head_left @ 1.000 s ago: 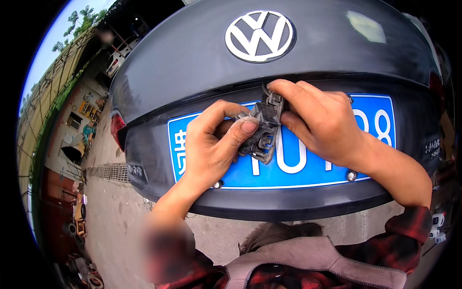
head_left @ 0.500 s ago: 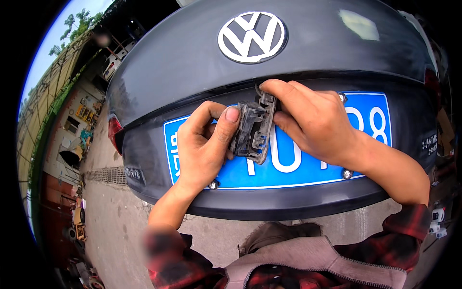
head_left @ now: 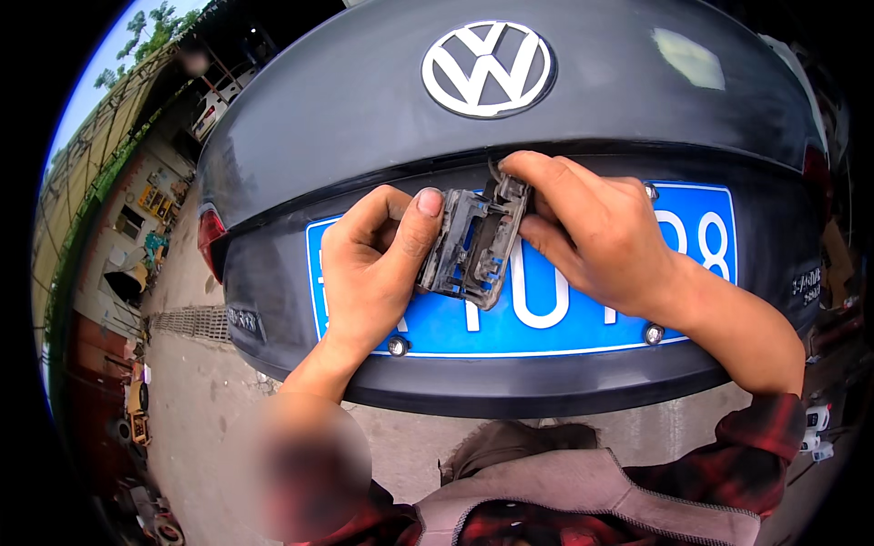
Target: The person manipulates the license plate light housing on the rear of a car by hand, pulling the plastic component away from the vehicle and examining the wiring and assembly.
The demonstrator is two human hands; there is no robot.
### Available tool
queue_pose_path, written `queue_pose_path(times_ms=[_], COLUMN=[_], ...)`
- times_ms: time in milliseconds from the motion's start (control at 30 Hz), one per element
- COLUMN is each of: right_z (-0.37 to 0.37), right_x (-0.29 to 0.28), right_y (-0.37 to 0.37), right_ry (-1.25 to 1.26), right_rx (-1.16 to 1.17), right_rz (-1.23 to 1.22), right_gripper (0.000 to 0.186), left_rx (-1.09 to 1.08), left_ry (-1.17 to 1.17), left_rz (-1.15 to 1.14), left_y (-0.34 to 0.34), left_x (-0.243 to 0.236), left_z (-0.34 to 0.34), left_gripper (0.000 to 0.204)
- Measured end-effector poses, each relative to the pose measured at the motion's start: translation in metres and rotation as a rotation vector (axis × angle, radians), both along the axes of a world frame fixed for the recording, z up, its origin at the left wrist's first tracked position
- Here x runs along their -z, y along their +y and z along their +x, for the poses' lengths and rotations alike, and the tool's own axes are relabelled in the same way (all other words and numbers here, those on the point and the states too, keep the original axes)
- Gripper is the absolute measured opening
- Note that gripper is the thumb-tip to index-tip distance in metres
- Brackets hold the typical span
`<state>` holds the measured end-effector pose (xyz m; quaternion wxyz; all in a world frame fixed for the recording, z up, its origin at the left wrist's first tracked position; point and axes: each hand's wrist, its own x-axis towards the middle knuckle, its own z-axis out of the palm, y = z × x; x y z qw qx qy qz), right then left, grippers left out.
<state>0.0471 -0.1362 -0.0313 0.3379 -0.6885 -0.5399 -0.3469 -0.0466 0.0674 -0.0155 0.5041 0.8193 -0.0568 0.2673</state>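
A dirty black plastic housing (head_left: 462, 253) with ribs, cutouts and clips is tilted between my hands, in front of a car's blue licence plate (head_left: 583, 335). My left hand (head_left: 369, 259) grips its left side, thumb on the upper left corner and the other fingers mostly hidden behind. My right hand (head_left: 601, 227) pinches the upper right side between thumb and curled fingers. A short dark strip shows at the housing's top, by my right fingertips, close under the trunk lid's lower edge. Whether it joins the car, I cannot tell.
The dark grey trunk lid (head_left: 346, 118) with a round chrome emblem (head_left: 489, 69) rises beyond my hands. Below the plate runs the bumper edge (head_left: 546, 396). A drain grate (head_left: 189, 324) crosses the concrete at left; white bottles (head_left: 817, 419) stand at far right.
The housing has turned, so more of its open inside faces me. My left hand has shifted a little left with its side, and the view has moved slightly. Both hands keep their hold.
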Motion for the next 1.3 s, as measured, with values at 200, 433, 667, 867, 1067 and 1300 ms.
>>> queue_pose_path(times_ms=[200, 433, 667, 867, 1067, 1300], right_z=[-0.002, -0.001, 0.002, 0.0, -0.001, -0.001], right_x=[-0.001, -0.002, 0.0, -0.003, -0.002, -0.002], right_y=[-0.003, -0.001, -0.001, -0.003, -0.003, -0.004], right_ry=[0.034, 0.008, -0.002, 0.009, 0.007, -0.009], right_rx=[0.007, -0.003, -0.009, 0.001, -0.001, -0.008], right_rz=[-0.028, 0.013, 0.026, 0.008, 0.015, 0.019], right_gripper=[0.05, 0.047, 0.046, 0.047, 0.048, 0.05], left_rx=[0.052, 0.124, 0.231, 0.321, 0.334, 0.346], left_ry=[0.093, 0.275, 0.31, 0.282, 0.234, 0.259], left_rz=[0.039, -0.125, -0.169, -0.212, -0.23, -0.283], left_y=[-0.002, 0.0, -0.002, -0.002, 0.001, 0.002], left_x=[-0.003, -0.008, -0.007, -0.008, -0.001, -0.004], left_z=[0.0, 0.001, 0.001, 0.001, 0.003, 0.0], left_gripper=[0.038, 0.04, 0.034, 0.036, 0.034, 0.033])
